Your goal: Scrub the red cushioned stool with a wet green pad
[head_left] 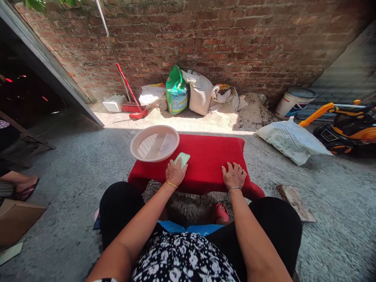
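Note:
My left hand (175, 172) is closed around a phone (183, 158) with a pale green face, at the left part of a red cloth (210, 149). The cloth covers a low bench or table in front of my knees. My right hand (234, 176) lies flat on the cloth's right side, fingers spread, with nothing in it. Just beyond my left hand, a pale pink basin (133, 150) holds clear water and rests at the far left corner of the cloth.
Along the brick wall (223, 43) stand a red broom and dustpan (138, 113), a green bag (177, 92), a white sack (201, 92) and a bucket (293, 102). Another sack (293, 139) and a toy excavator (349, 129) are at right. Someone's foot (25, 184) and a cardboard box (19, 219) are at left.

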The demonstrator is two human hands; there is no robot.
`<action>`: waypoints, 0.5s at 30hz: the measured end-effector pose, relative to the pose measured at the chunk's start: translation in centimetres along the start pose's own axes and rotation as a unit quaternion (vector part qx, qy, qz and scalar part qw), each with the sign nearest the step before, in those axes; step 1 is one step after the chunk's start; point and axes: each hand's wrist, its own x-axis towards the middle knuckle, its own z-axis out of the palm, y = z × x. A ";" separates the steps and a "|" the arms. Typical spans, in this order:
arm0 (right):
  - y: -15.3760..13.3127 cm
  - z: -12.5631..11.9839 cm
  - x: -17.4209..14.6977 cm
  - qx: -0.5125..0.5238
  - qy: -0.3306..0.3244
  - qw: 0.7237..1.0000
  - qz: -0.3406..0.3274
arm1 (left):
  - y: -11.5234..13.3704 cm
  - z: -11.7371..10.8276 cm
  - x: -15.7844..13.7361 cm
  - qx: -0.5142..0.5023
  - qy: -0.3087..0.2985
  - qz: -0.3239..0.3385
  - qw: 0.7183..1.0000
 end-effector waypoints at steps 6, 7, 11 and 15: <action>0.1 -0.1 0.0 -0.001 -0.001 1.000 0.003 | 4.2 2.2 -2.9 0.022 -0.012 0.098 0.995; 0.1 0.0 0.1 -0.002 0.001 1.000 0.004 | 5.7 2.5 -4.1 0.013 -0.014 0.142 0.990; 0.2 0.1 0.2 -0.006 -0.005 1.000 0.004 | 8.8 2.5 -6.7 -0.048 -0.023 0.247 0.968; 0.0 0.1 0.1 -0.005 0.002 1.000 0.006 | 5.5 0.9 -3.5 -0.048 -0.001 0.141 0.989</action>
